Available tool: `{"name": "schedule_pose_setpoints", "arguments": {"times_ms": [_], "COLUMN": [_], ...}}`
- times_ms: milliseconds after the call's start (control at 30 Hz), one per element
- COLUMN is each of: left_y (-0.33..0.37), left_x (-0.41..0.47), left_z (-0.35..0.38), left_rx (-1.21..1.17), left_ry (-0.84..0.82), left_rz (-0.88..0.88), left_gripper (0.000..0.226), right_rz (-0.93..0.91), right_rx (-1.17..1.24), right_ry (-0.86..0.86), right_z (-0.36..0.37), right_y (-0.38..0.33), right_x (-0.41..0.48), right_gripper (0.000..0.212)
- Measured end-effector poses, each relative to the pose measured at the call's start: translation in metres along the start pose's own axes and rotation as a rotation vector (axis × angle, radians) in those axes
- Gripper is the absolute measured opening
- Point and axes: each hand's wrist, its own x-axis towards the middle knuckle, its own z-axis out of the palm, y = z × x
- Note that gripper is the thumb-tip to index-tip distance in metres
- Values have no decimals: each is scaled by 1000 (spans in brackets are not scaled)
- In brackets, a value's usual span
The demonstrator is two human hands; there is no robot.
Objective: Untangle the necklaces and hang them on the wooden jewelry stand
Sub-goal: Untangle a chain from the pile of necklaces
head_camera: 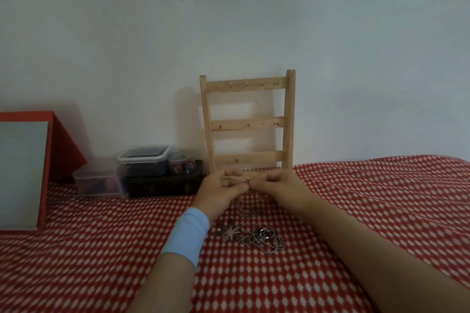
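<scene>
Both grips were closed in a fine pinch. The left grip (221, 188) and right grip (274, 184) met fingertip to fingertip on one small bit of chain (248, 181), held up just in front of the foot of the stand (249, 122). From the pinch the chain dropped slack to the heap (256, 235) of necklaces lying on the red dotted cover (356, 198), near the person and between the forearms. A flower pendant (227, 231) lay at the heap's left edge and a round pendant (263, 232) sat in its middle.

These chains looked thin, light and wholly limp. They would slip through a loose pinch, and a hard pull would likely tighten a knot or snap a link. The pendants were the only stiff, weighty parts and would swing and drag if lifted. The best hold seemed to be close on either side of a snarl, with fingertips only, easing loops apart. For hanging, a hold near the clasp would let the loop fall open over a hook (246, 84). No hook on the stand carried anything.
</scene>
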Motion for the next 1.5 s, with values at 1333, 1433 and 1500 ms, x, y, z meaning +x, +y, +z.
{"name": "schedule_pose_setpoints", "arguments": {"times_ms": [1333,1433,1500], "left_y": [6,9,10], "left_x": [1,1,2], "left_z": [-2,-2,-2], "left_rx": [-242,-278,-248], "left_ry": [-9,-15,-12], "left_rz": [-76,-54,-32], "left_gripper": [24,13,10], "right_rz": [10,47,42], "right_rx": [-132,-68,-6], "right_ry": [-76,-10,-7], "right_z": [-4,-4,-4], "right_y": [-4,-4,-8], "right_x": [3,4,4], "right_gripper": [7,11,23]}}
